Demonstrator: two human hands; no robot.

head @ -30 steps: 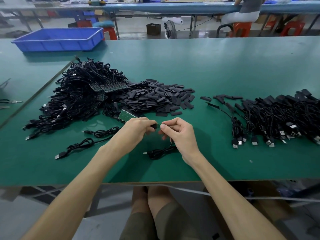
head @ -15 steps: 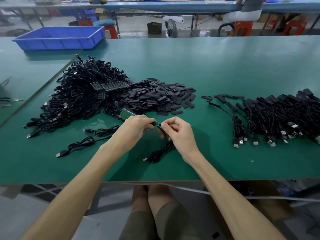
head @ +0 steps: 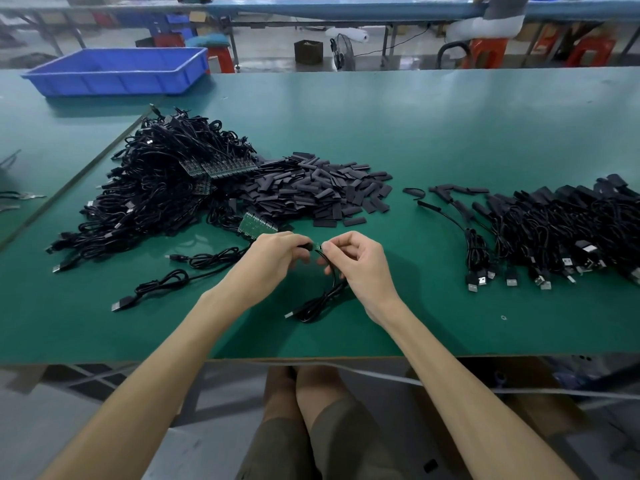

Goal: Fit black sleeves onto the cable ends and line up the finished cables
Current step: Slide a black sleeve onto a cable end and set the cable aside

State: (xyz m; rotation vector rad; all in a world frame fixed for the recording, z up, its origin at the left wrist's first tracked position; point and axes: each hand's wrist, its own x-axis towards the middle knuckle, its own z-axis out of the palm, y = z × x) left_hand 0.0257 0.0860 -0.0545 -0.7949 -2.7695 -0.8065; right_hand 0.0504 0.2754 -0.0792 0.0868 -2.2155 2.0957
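Compared with a second ago, the cable rises from its coil on the green surface; right hand pinches its end, left hand grips a black sleeve just beside it.

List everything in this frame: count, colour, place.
Green-topped work table: one, green, under everything.
Blue plastic tray: one, blue, far left corner.
Tangled heap of cables: one, black, left.
Pile of flat sleeves: one, black, centre.
Row of finished cables: one, black, right.
Loose coiled cables: two, black, near left.
Cable in work: one, black, below the hands.
Left hand: one, pinches a black sleeve.
Right hand: one, pinches that cable's end.
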